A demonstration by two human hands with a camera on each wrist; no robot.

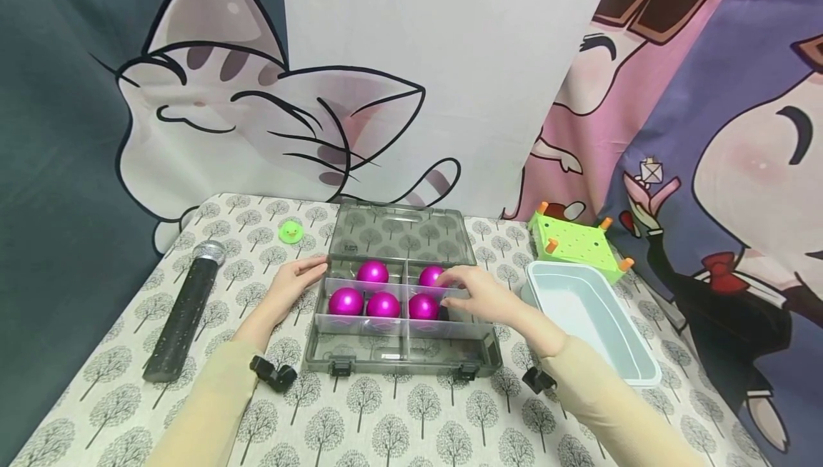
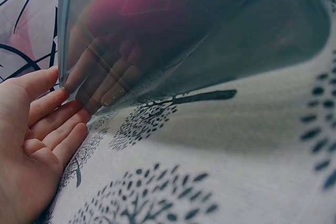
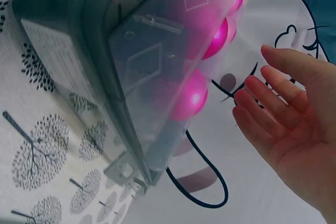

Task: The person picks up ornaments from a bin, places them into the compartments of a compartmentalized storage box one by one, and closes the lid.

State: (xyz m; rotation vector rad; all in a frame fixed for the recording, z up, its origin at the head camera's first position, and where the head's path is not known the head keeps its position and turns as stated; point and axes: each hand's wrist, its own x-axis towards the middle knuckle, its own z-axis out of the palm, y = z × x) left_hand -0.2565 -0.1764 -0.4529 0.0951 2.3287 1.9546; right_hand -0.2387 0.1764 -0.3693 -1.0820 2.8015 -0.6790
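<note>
Your cream sleeves (image 1: 206, 410) extend over the patterned bench (image 1: 337, 428) toward a smoky transparent compartment box (image 1: 360, 349), its lid (image 1: 401, 231) open at the rear. Five magenta balls (image 1: 346, 303) occupy the box: two in the middle-left compartment, one in the middle-right, one in each rear compartment. Your left hand (image 1: 296, 287) touches the left wall, fingers extended close together. Your right hand (image 1: 482, 297) is above the right-hand compartments, near two balls, fingers spread and slightly bent. Left of the box: black microphone (image 1: 182, 317), green toy duck (image 1: 291, 232). Right: pale-blue basin (image 1: 575, 313).
</note>
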